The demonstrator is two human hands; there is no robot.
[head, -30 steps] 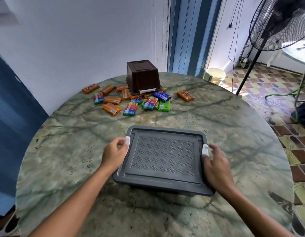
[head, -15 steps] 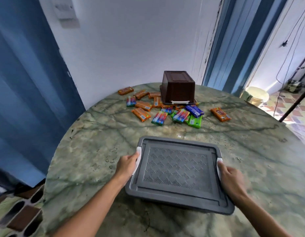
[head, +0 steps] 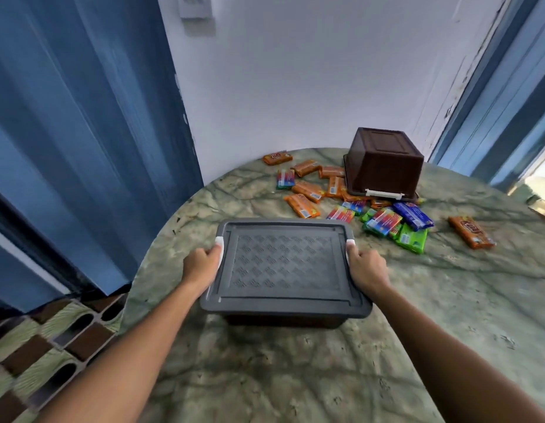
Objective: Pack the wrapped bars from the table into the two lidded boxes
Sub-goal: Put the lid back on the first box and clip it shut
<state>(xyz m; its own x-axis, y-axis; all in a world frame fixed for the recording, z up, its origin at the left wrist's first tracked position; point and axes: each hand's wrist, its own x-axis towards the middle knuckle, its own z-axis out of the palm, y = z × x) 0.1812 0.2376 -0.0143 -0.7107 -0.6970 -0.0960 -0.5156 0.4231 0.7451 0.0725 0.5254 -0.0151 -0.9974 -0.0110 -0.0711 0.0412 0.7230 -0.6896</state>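
Head view is showing both hands working on the grey box point(head: 285, 267), which is sitting with its lid on near the front of the marbled surface point(head: 418, 331). The left hand point(head: 201, 265) is curling against the white latch point(head: 220, 250) on the left edge of the lid, and the right hand point(head: 367, 268) is doing the same at the white latch on the right edge point(head: 350, 250); each grip is grasping a latch and the rim under it, not released.

The wrapped bars point(head: 384, 221) are lying loose at the far side of the surface, orange ones to the left and a mixed green, blue and striped heap to the right, with one orange bar point(head: 470, 232) lying apart further right. The brown box point(head: 384, 163) is standing among them, bottom up on its lid as far as I can judge, and some bars are tucked against its edge.

Nothing is packed yet, so the step in hand is most likely unclipping this lid. Doing it well is meaning working both latches outward together, so the lid is coming up level and not jamming on one side. Pressing down on the box is worth keeping up, since the surface looks smooth and the box could slide. Setting the lid down close by, clear of the bars, is leaving room for scooping them in.
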